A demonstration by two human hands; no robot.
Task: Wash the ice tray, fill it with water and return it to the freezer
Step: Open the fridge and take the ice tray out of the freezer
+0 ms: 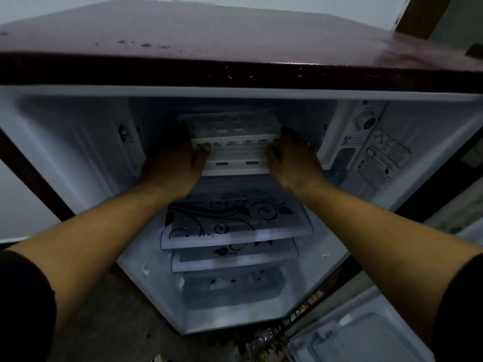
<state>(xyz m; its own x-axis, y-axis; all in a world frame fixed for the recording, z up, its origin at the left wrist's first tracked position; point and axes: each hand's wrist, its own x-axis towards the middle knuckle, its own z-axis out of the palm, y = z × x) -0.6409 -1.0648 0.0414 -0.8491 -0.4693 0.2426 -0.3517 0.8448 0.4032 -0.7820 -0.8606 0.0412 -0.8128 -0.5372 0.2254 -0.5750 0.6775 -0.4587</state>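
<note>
A clear plastic ice tray [230, 126] lies inside the freezer compartment [78, 142] at the top of an open maroon fridge. It rests on a white shelf [235, 160] with slotted front edges. My left hand [172, 155] grips the tray's left end, thumb curled over its front rim. My right hand [292, 155] holds the right end, fingers wrapped round the side. Both forearms reach in from below. The tray's cells are dim and I cannot tell whether they hold water.
The fridge's maroon top [235, 35] juts out above my hands. A thermostat dial [367, 121] and labels sit on the right inner wall. Below are glass shelves with a black floral print [230, 218] and a crisper drawer [230, 286]. The open door's racks [366, 335] stand at lower right.
</note>
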